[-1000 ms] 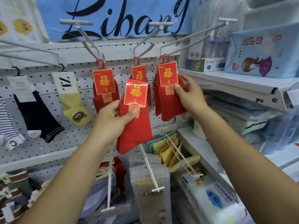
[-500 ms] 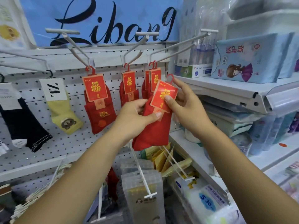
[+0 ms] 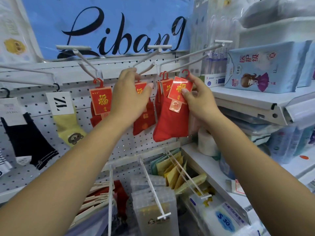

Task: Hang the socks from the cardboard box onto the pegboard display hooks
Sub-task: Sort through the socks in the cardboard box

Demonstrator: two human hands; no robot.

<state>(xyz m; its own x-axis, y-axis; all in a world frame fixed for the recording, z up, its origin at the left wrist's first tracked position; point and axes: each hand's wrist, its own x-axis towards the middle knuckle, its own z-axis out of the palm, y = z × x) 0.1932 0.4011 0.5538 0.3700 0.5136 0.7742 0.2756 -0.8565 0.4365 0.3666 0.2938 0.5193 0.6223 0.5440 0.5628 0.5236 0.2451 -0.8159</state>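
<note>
My right hand [image 3: 199, 99] pinches the red card of a pair of red socks [image 3: 170, 120], its red plastic hanger free in the air just right of the right display hook [image 3: 192, 54]. More red socks [image 3: 162, 87] hang on that hook. My left hand [image 3: 129, 99] is raised to the middle hook [image 3: 146, 68]. Its fingers and thumb close on the top of the red socks [image 3: 144, 123] hanging there. Another red pair [image 3: 100, 101] hangs on the left hook of the pegboard [image 3: 119, 142]. The cardboard box is out of view.
Yellow bear socks [image 3: 68, 123] and black socks [image 3: 29, 138] hang to the left. A white shelf [image 3: 247, 101] with blue packs juts out on the right. Lower hooks [image 3: 153, 184] with packets stick out beneath my arms.
My left hand let go of the held socks and rose to the middle hook. My right hand now holds the pair alone, lifted closer to the right hook.
</note>
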